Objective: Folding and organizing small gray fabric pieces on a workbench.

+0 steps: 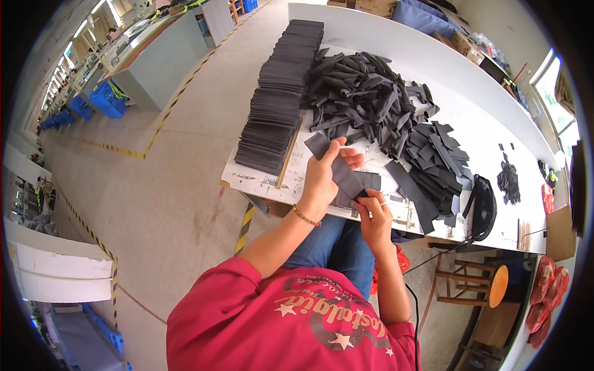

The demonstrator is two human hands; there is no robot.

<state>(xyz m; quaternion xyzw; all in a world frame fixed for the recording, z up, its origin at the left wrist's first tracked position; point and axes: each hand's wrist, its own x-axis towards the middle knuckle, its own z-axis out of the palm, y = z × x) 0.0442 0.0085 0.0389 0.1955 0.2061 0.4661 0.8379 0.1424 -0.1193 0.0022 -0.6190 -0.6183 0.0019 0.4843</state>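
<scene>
A black fabric strip (pixel 348 175) stretches between my hands over the near edge of the white table (pixel 297 179). My left hand (pixel 322 179) grips it along its upper part, thumb on top. The fingers of my right hand (pixel 375 213) pinch its lower end. Just beyond my right hand, another black piece (pixel 370 180) lies on the table. A long, neat stack of black strips (pixel 275 102) stands to the left of my hands. Farther back is a loose heap of curled black pieces (pixel 362 89). Flat black strips (pixel 436 157) are piled to the right.
A black pouch-like object (pixel 481 207) with a cord sits at the right table edge, and a small bunch of black pieces (pixel 508 180) lies beyond. A wooden stool (pixel 497 286) stands at lower right. A raised white panel (pixel 396 31) borders the table's far side.
</scene>
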